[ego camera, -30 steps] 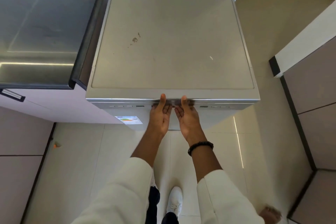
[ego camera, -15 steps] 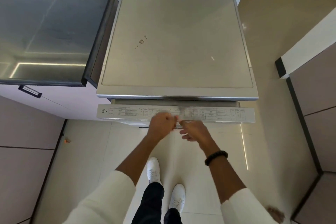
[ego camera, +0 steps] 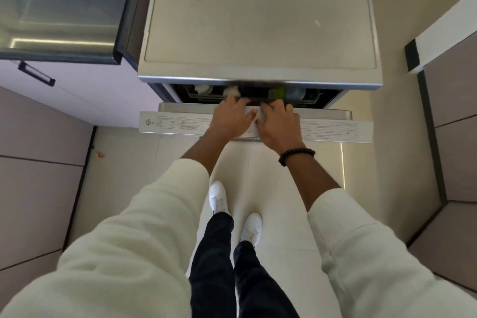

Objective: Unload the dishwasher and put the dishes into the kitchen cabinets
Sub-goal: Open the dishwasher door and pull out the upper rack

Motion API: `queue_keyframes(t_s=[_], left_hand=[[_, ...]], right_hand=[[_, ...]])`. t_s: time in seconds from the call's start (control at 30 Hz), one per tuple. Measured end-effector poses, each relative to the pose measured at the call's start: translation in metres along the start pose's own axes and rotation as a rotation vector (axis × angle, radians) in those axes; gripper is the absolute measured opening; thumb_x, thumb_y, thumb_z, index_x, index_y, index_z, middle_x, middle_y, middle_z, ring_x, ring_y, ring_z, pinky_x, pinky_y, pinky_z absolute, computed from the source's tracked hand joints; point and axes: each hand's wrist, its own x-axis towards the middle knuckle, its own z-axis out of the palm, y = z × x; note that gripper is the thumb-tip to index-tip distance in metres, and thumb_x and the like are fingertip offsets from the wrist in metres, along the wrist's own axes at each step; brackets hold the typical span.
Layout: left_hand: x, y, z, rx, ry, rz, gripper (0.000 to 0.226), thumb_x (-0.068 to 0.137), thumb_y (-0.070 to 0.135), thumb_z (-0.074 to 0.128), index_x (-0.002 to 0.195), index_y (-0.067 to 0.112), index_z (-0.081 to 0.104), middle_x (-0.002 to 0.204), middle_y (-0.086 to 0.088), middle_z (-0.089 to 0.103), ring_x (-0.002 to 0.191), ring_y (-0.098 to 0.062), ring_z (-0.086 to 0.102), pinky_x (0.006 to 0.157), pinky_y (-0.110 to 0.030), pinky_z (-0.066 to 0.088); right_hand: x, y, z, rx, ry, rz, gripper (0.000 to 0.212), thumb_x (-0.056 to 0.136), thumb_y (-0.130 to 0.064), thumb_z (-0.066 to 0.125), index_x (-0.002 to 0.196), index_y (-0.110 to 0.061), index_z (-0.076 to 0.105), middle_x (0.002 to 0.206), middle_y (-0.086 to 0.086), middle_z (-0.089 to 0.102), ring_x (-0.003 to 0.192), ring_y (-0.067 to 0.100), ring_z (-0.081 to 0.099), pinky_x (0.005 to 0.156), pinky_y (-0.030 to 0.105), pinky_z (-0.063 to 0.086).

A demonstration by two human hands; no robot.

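Note:
A silver freestanding dishwasher (ego camera: 258, 20) stands in front of me, seen from above. Its door (ego camera: 335, 129) is tipped partly outward, showing the white label strip along its top edge. My left hand (ego camera: 231, 117) and my right hand (ego camera: 280, 124) lie side by side over the middle of that top edge, fingers curled over it into the gap. Through the gap I see the dark upper rack (ego camera: 258, 94) with blurred pale dishes (ego camera: 204, 89) and something green (ego camera: 277, 92).
A dark glossy countertop (ego camera: 59, 8) adjoins the dishwasher on the left, with a pale cabinet front and black handle (ego camera: 36, 73) below it. Brown cabinet fronts (ego camera: 451, 137) line the right side. My feet (ego camera: 232, 209) stand on pale floor tiles.
The door has swung from closed to partly open, exposing the rack. Both hands moved from the handle recess to the door's top edge, and I stepped closer.

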Motion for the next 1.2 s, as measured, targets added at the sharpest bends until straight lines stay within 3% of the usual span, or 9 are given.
queue_keyframes(t_s=[0.17,0.3,0.4,0.5,0.63,0.7,0.77,0.83,1.2], left_hand=[[-0.049,-0.003,0.018,0.006,-0.092,-0.050,0.038,0.098,0.043,0.045,0.128,0.022,0.057,0.125,-0.010,0.051,0.116,-0.030,0.047,0.097,-0.044,0.041],[-0.084,-0.019,0.053,-0.033,-0.173,0.010,0.021,0.092,0.043,0.050,0.102,0.031,0.065,0.113,-0.003,0.054,0.108,-0.025,0.051,0.093,-0.045,0.042],[-0.114,-0.045,0.083,-0.225,-0.382,-0.003,0.032,0.102,0.035,0.040,0.116,0.026,0.067,0.119,-0.004,0.066,0.109,-0.024,0.060,0.096,-0.038,0.046],[-0.144,-0.070,0.117,-0.165,-0.533,-0.065,0.045,0.106,0.038,0.027,0.121,0.014,0.061,0.121,-0.013,0.063,0.111,-0.029,0.057,0.098,-0.038,0.043],[-0.183,-0.091,0.184,-0.062,-0.589,-0.098,0.049,0.103,0.048,0.018,0.108,0.019,0.058,0.115,-0.012,0.062,0.106,-0.030,0.057,0.099,-0.047,0.042],[-0.196,-0.097,0.219,-0.020,-0.661,-0.102,0.052,0.102,0.051,0.015,0.127,0.023,0.052,0.138,-0.011,0.053,0.125,-0.034,0.048,0.106,-0.055,0.034],[-0.208,-0.106,0.254,0.020,-0.749,-0.097,0.054,0.102,0.051,0.015,0.150,0.029,0.028,0.161,-0.003,0.023,0.145,-0.034,0.024,0.114,-0.061,0.019],[-0.220,-0.115,0.288,0.050,-0.812,-0.088,0.057,0.103,0.051,0.015,0.155,0.030,0.010,0.165,0.001,0.004,0.150,-0.034,0.007,0.115,-0.063,0.010],[-0.243,-0.144,0.447,0.036,-0.820,-0.204,0.064,0.101,0.049,0.030,0.155,0.027,0.002,0.164,0.000,-0.004,0.149,-0.037,0.001,0.113,-0.068,0.010]], right_hand=[[-0.040,-0.001,0.018,-0.006,-0.137,0.011,0.053,0.096,-0.058,0.040,0.131,-0.023,0.058,0.125,0.010,0.049,0.117,0.029,0.045,0.103,0.044,0.036],[-0.073,0.002,0.049,0.062,-0.391,0.003,0.059,0.098,-0.062,0.034,0.141,-0.026,0.051,0.132,0.014,0.052,0.122,0.031,0.050,0.107,0.046,0.032],[-0.104,0.008,0.080,0.145,-0.552,-0.005,0.061,0.098,-0.063,0.030,0.148,-0.030,0.042,0.145,0.008,0.050,0.135,0.025,0.044,0.113,0.046,0.026],[-0.136,0.013,0.119,0.156,-0.674,-0.014,0.062,0.099,-0.063,0.026,0.148,-0.029,0.042,0.150,0.002,0.048,0.137,0.023,0.044,0.112,0.044,0.026],[-0.180,0.008,0.177,0.115,-0.717,0.014,0.050,0.103,-0.052,0.020,0.117,-0.024,0.059,0.117,0.007,0.065,0.115,0.033,0.058,0.099,0.046,0.038],[-0.201,0.006,0.214,0.097,-0.708,0.014,0.045,0.104,-0.046,0.020,0.114,-0.020,0.055,0.118,0.008,0.061,0.115,0.035,0.057,0.097,0.047,0.038],[-0.221,0.006,0.251,0.090,-0.736,0.030,0.046,0.104,-0.044,0.021,0.133,-0.019,0.047,0.141,0.009,0.050,0.130,0.035,0.046,0.108,0.053,0.031],[-0.241,0.007,0.288,0.068,-0.800,0.068,0.052,0.103,-0.043,0.021,0.148,-0.019,0.033,0.156,0.007,0.033,0.141,0.034,0.032,0.114,0.056,0.020],[-0.294,0.034,0.438,0.069,-0.934,0.112,0.060,0.105,-0.044,0.023,0.158,-0.024,0.004,0.166,0.002,-0.002,0.151,0.034,0.001,0.121,0.052,0.006]])
